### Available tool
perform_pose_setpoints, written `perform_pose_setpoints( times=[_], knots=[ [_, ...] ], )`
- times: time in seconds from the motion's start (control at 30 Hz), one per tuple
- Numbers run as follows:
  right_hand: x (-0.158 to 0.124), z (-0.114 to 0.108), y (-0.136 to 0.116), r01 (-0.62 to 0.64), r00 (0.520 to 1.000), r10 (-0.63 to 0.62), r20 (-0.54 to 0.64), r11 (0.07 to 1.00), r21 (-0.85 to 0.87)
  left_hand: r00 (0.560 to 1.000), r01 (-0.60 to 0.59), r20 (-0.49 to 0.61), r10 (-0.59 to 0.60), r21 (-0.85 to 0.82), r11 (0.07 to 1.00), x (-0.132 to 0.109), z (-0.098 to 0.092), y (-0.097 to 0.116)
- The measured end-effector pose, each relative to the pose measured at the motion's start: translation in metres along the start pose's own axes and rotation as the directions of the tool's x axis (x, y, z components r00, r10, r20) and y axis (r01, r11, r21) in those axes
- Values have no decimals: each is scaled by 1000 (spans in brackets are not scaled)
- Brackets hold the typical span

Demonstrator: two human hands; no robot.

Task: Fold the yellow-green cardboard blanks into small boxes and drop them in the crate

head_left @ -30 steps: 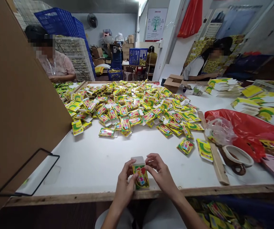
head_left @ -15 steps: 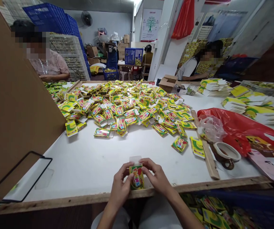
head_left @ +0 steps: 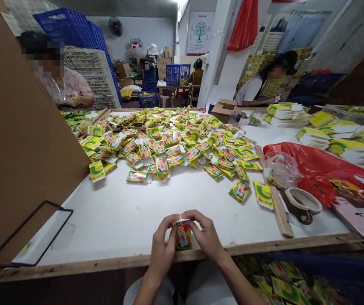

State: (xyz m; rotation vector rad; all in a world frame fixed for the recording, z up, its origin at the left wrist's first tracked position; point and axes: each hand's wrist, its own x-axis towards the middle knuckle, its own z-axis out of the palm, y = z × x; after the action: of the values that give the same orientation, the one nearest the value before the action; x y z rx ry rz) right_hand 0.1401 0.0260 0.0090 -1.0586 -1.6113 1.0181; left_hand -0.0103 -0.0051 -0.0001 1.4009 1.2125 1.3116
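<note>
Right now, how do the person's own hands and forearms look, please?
The left hand and right hand are ungloved, with slender fingers and no visible ring. Both forearms are bare where they show: no sleeve, watch or bracelet.

Two hands [head_left: 163, 242], one held box [head_left: 183, 238]

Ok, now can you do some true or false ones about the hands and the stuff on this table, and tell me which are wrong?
1. The left hand and right hand both touch one small box. True.
2. The mug is left of the wooden strip. False: it is on the strip's right.
3. A red bag lies on the table. True.
4. The fan is bright pink. False: it looks dark.
</note>
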Motion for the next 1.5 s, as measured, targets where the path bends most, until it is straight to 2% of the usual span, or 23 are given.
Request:
perform_pose_setpoints(
  times=[0.1,0.2,0.63,0.83,1.0,1.1,1.17,1.23,1.33,1.37,1.43,1.5],
  knots=[
    [-2,-4,-1,47,999,-47,21,999,-18,999,-34,38,32,51,998,3,1,6],
    [-5,-4,-3,52,999,-52,-6,998,-22,999,-32,7,31,49,998,6,3,10],
    [6,-1,-13,-121,992,117,-41,987,-108,992,101,-83,-94,82,992,14,11,12],
    [0,1,-10,-102,994,101,-49,994,-34,996,85,-39,-83,36,996,10,9,12],
    [-9,11,0,-94,994,95,-52,995,23,999,47,18,-47,18,999,5,4,7],
    [-8,7,-3,-105,993,106,-54,994,20,999,52,-3,-52,37,998,1,4,4],
    [-10,-13,-10,-119,989,115,-89,992,-44,996,88,-24,-87,47,995,-2,3,2],
    [-17,-50,-21,-169,984,156,-80,968,-183,990,134,-41,-132,49,990,-3,1,1],
    [-34,-119,-30,-252,941,325,95,860,-444,983,179,-38,-177,70,981,-1,0,0],
    [-38,-139,-29,-268,927,362,99,823,-500,982,188,-28,-186,87,978,0,1,1],
    [-41,-166,-17,-302,920,391,43,773,-558,980,196,3,-198,126,972,2,3,2],
    [-31,-176,5,-337,932,349,-95,741,-580,980,187,36,-195,160,969,3,6,2]
  ],
)
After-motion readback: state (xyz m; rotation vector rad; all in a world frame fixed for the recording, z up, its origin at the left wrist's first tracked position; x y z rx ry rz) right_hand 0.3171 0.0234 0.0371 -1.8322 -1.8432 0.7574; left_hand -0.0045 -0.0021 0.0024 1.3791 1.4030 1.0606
